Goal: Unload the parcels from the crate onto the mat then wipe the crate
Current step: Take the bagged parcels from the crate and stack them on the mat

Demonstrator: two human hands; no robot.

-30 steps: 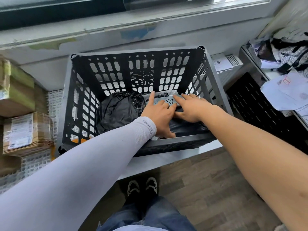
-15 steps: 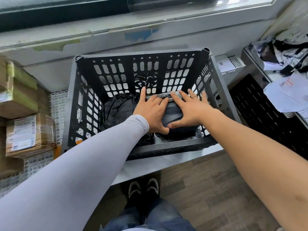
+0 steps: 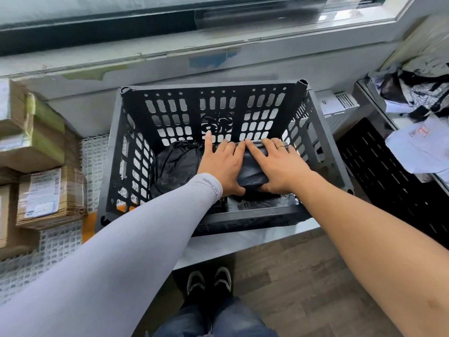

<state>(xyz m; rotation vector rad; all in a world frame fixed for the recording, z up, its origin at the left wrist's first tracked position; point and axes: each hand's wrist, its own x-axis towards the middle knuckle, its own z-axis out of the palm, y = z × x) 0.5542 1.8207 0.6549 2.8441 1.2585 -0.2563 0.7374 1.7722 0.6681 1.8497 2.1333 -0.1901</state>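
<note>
A dark grey slotted crate (image 3: 114,152) stands on a white shelf below a window. Inside it lie a crumpled black bag parcel (image 3: 175,166) on the left and a dark grey soft parcel (image 3: 252,169) on the right. My left hand (image 3: 222,164) and my right hand (image 3: 279,166) both hold the dark grey parcel, fingers over its top and thumbs under its near edge. Beneath it lies another grey mailer with white printed characters (image 3: 260,203). A white mesh mat (image 3: 58,242) covers the shelf to the crate's left.
Cardboard parcels (image 3: 48,198) and taped boxes (image 3: 31,132) sit on the mat at the left. A black perforated bin (image 3: 393,181) with loose papers and bags above it stands at the right. A white device (image 3: 337,104) lies behind the crate. Wooden floor and my shoes are below.
Both hands slid over the dark grey parcel and closed on it from either side; the parcel now sits a little higher between them.
</note>
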